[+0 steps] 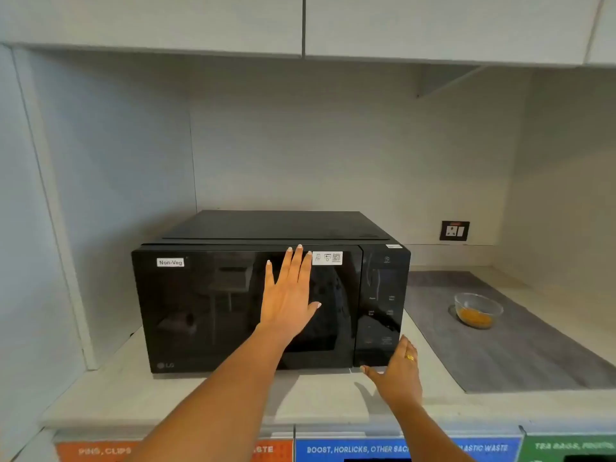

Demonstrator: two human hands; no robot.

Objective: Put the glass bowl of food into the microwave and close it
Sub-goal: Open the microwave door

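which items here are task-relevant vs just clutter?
In play:
- microwave, door shut
- glass bowl of food, on the grey mat to its right
- left hand, flat on the door
- right hand, at the lower right corner

Bystanders:
- wall socket
- Non-Veg label
- waste bin labels below the counter

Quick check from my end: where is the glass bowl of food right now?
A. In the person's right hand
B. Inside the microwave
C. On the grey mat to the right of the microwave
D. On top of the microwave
C: the glass bowl sits on the grey mat right of the microwave, whose door is shut; the left hand lies flat on the door and the right hand is empty.
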